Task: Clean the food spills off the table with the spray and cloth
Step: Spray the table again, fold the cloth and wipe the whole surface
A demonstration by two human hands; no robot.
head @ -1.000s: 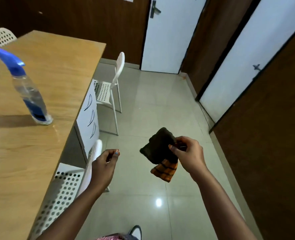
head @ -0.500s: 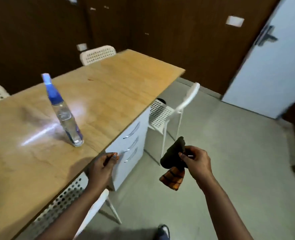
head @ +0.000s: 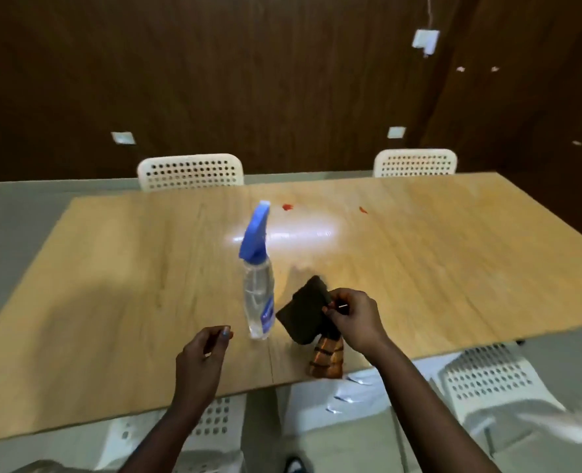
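Note:
A clear spray bottle (head: 258, 295) with a blue trigger head stands upright near the front edge of the wooden table (head: 436, 268). My right hand (head: 354, 319) grips a folded cloth (head: 305, 315), dark on top with an orange striped end hanging below, just right of the bottle. Left of the bottle's base hovers my left hand (head: 202, 360), holding nothing, fingers loosely curled. Two small red food spills lie on the far side of the table: a larger spill (head: 287, 207) and a smaller spill (head: 363, 209).
Two white perforated chairs stand behind the table, a left chair (head: 189, 172) and a right chair (head: 415, 162). More white chairs are tucked under the near edge, including a chair at right (head: 487, 377). Dark wood panelling forms the back wall.
The view has swung left from the floor and doors to face the table squarely. Both hands now hover over the table's near edge beside the bottle; the right hand still holds the cloth.

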